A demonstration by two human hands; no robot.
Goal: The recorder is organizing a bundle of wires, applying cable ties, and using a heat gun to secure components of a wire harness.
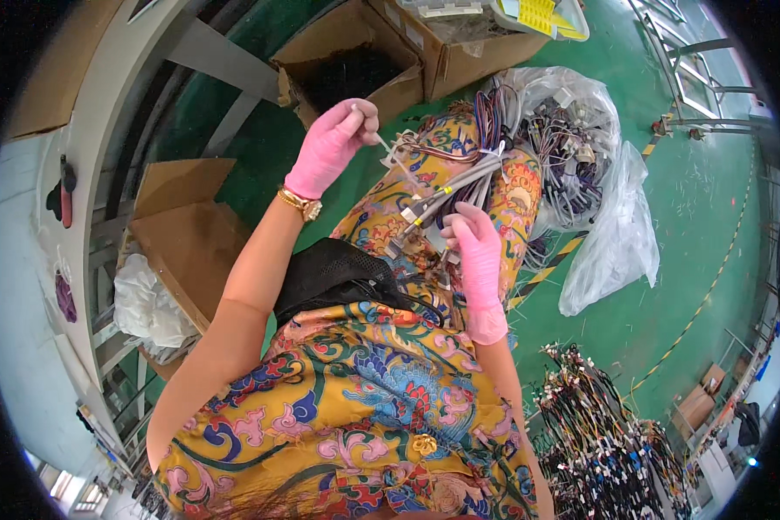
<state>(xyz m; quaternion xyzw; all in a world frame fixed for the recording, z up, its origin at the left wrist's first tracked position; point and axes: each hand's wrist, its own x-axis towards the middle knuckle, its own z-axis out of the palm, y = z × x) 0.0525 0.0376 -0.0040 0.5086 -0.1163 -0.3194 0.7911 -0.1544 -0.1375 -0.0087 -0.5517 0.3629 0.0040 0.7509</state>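
My left hand (pixel 336 143), in a pink glove, is raised over my lap with fingers pinched on a thin white cable tie (pixel 398 159). The strip slants down toward a wire harness (pixel 470 182) of grey and dark cables lying across my thighs. White ties band that bundle, and its connectors (pixel 416 212) point toward my body. My right hand (pixel 475 256), also gloved in pink, is closed beside the connector ends. What its fingers grip is hidden. Copper-coloured and pale loose wires (pixel 429 149) lie over my left thigh.
A clear plastic bag (pixel 611 251) of wire harnesses (pixel 568 152) lies beyond my right knee. Cardboard boxes (pixel 351 74) stand ahead, and another box (pixel 182 234) with white plastic sits at left by a metal frame. A large pile of cables (pixel 607 433) is at lower right.
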